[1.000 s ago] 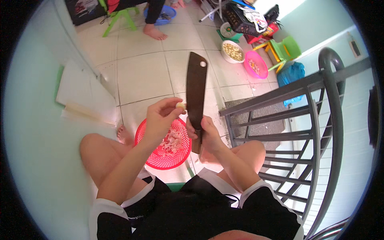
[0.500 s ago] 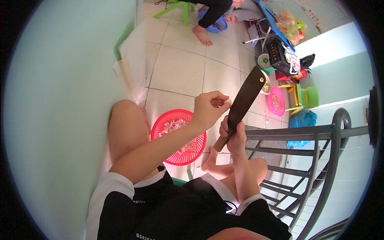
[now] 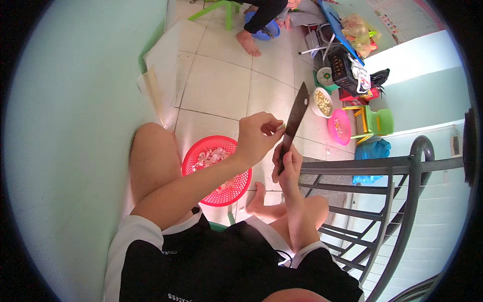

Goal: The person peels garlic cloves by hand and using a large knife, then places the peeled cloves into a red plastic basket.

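My right hand is wrapped around the handle of a cleaver, its dark blade pointing up and away from me with a hole near the tip. Close to the blade's left edge, my left hand pinches a small pale piece that looks like a garlic clove. Fingers hide part of the clove, so I cannot tell whether the blade touches it. Below my left forearm stands a red perforated basket with pale pinkish-white cloves and skins inside, partly covered by the arm.
A grey metal railing runs along my right. Beyond it are a pink basin, a white bowl of pale cloves, a green chair and a scale. Another person's foot rests near a blue basin ahead.
The cleaver has turned, so its blade shows narrower and its tip has swung left. My hands stay close together, the left still pinching the clove. The whole view has shifted slightly.
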The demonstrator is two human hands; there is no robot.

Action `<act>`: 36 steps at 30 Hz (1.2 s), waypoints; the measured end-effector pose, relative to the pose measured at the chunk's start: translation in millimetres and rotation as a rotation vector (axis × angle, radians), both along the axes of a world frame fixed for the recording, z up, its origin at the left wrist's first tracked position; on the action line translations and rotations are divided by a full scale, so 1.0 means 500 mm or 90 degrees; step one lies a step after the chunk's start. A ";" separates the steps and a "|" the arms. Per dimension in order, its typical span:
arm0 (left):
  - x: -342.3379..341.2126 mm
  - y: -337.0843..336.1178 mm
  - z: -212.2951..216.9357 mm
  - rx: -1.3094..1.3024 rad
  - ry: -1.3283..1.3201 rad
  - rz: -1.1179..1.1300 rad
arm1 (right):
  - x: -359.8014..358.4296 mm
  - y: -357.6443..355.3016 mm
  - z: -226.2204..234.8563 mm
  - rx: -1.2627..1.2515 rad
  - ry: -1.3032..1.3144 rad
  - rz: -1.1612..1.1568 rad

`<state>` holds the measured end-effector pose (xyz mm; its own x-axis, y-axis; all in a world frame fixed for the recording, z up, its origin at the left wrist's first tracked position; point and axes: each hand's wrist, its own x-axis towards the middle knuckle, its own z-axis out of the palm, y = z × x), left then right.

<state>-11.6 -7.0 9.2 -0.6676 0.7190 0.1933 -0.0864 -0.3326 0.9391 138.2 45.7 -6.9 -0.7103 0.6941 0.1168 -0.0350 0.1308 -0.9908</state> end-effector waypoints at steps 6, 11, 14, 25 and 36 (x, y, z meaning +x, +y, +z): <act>-0.009 0.001 0.022 0.058 -0.014 0.014 | -0.011 0.003 0.026 0.087 0.004 0.017; -0.054 -0.001 0.049 0.132 -0.169 -0.085 | -0.060 -0.011 0.114 0.000 0.014 0.027; -0.074 -0.005 0.059 0.144 -0.192 -0.146 | -0.076 -0.024 0.154 -0.022 0.042 0.010; -0.101 -0.022 0.078 0.207 -0.221 -0.223 | -0.092 -0.042 0.204 -0.056 0.040 0.062; -0.087 -0.019 0.063 0.152 -0.222 -0.298 | -0.079 -0.044 0.174 -0.161 0.109 0.056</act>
